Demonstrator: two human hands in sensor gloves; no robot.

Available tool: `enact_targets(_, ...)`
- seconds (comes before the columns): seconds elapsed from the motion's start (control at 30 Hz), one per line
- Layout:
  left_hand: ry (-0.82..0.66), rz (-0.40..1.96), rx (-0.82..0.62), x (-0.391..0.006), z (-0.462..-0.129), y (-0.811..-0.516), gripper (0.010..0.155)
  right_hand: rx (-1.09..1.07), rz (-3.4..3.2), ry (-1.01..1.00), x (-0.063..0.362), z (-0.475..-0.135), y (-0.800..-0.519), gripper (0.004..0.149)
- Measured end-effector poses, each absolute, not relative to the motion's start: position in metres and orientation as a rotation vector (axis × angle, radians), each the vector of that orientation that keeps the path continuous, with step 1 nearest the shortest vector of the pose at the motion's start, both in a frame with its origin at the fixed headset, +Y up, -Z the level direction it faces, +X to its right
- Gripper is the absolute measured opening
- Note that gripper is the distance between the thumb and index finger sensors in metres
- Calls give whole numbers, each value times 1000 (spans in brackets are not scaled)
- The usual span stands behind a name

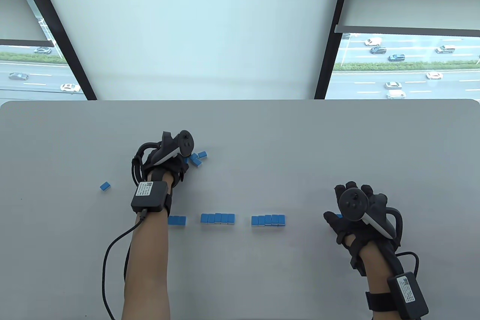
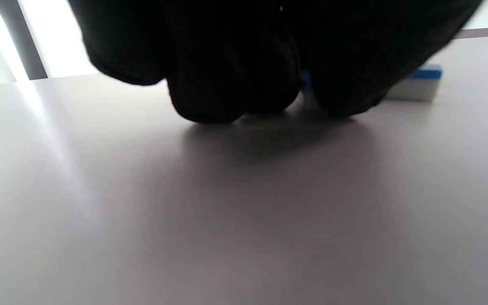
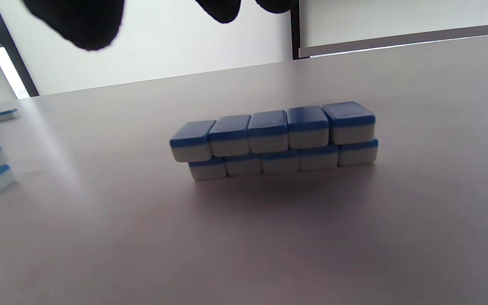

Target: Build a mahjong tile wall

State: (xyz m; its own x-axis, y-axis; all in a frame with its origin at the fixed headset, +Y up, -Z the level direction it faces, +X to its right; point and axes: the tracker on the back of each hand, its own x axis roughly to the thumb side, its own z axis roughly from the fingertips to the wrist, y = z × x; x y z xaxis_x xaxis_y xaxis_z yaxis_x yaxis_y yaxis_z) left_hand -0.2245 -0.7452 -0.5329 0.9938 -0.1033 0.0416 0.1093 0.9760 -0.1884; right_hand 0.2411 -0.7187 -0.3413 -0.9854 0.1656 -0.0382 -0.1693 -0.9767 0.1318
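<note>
My left hand (image 1: 165,162) has its fingers (image 2: 210,97) curled down onto the loose tiles (image 1: 197,158) far up the worktop (image 1: 262,132), small, hard and slick, best pinched by their long sides, while my right hand (image 1: 356,211) rests with fingers spread beside the stacked segments (image 1: 268,220).

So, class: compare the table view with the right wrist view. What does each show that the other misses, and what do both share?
Only the table view shows both hands, left and right, a lone tile and the window. Only the right wrist view shows the segment is two layers high, five tiles each, the top one shifted sideways. Both show the grey table and blue-backed tiles.
</note>
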Motion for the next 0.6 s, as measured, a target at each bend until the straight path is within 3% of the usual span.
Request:
enact_targets(0.3,-5,-110,-246,-230,-522,-737,59,-57,2949,200,245,-342,-719,82)
enact_targets(0.6,-105,-30,-104,-240,-461,-682,59,-46,2945,203,244,-342,-719,82)
